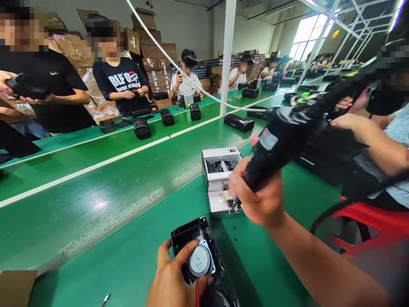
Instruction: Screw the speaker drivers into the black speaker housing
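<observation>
My left hand [174, 279] rests on an open black speaker housing [204, 260] at the near edge of the green bench, fingers curled around its round silver driver [200, 261]. My right hand [260, 196] is wrapped round a black electric screwdriver [281, 140], its tip pointing down into a small white parts box [220, 179] that holds screws and small metal pieces. The screwdriver's cable runs off toward the upper right.
A green conveyor belt [96, 183] with white lines runs across the view, carrying several black speaker units [142, 128]. Other people stand or sit along the far side and at my right. A red stool [367, 226] is at right; a cardboard piece [15, 288] lies at lower left.
</observation>
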Demonstrator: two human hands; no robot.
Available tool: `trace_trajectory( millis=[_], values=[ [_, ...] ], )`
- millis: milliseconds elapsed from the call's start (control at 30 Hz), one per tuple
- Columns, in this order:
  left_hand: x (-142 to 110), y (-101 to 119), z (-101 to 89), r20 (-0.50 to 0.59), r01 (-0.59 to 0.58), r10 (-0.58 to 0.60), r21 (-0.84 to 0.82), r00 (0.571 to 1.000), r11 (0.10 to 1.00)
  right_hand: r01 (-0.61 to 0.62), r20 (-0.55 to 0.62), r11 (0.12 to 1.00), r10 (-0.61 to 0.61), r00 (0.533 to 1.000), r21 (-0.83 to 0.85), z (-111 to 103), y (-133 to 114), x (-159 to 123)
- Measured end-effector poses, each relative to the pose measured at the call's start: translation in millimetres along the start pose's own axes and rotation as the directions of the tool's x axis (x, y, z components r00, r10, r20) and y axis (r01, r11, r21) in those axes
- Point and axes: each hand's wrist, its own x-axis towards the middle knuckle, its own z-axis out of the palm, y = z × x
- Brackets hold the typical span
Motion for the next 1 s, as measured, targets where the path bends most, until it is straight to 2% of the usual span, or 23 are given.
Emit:
trace_trajectory(
  millis=[67, 133, 200, 267, 300, 367, 433, 467, 533, 733, 1000],
  values=[
    [0, 4, -4.8, 0.053, 0.038, -0.038, 0.008, 0.998, 0.999, -0.080, -0.026, 0.997, 0.080, 0.996, -0.003, 3, 7, 0],
    [0, 10, -10.0, 0.086, 0.061, -0.062, 0.014, 0.994, 0.998, -0.200, 0.034, 0.979, 0.201, 0.979, -0.035, 3, 4, 0],
    [0, 15, -14.5, 0.094, 0.085, -0.087, 0.027, 0.992, 0.996, -0.338, 0.170, 0.936, 0.351, 0.921, -0.101, 2, -6, -4],
    [1, 19, -17.9, 0.106, 0.120, -0.123, 0.035, 0.987, 0.992, -0.425, 0.304, 0.901, 0.431, 0.850, -0.091, 2, -19, -10],
    [1, 21, -19.2, 0.115, 0.134, -0.138, 0.034, 0.984, 0.990, -0.441, 0.331, 0.897, 0.422, 0.844, -0.021, 4, -26, -14],
    [1, 21, -20.9, 0.135, 0.141, -0.143, 0.022, 0.980, 0.990, -0.409, 0.299, 0.888, 0.340, 0.892, 0.210, 12, -35, -21],
    [1, 20, -21.6, 0.138, 0.127, -0.127, 0.010, 0.982, 0.992, -0.284, 0.186, 0.857, 0.224, 0.957, 0.429, 23, -38, -26],
    [1, 19, -21.7, 0.134, 0.120, -0.120, 0.006, 0.984, 0.993, -0.222, 0.142, 0.850, 0.175, 0.974, 0.478, 28, -36, -28],
    [2, 15, -21.0, 0.121, 0.106, -0.104, -0.007, 0.987, 0.994, -0.168, 0.123, 0.856, 0.123, 0.985, 0.488, 36, -28, -33],
    [0, 5, -14.9, 0.064, 0.042, -0.039, -0.047, 0.997, 0.998, -0.249, 0.227, 0.888, 0.170, 0.959, 0.385, 43, 2, -54],
    [-2, 1, -15.2, 0.053, 0.008, -0.008, -0.011, 0.999, 1.000, -0.293, 0.277, 0.888, 0.199, 0.940, 0.354, 46, 11, -61]
  ],
)
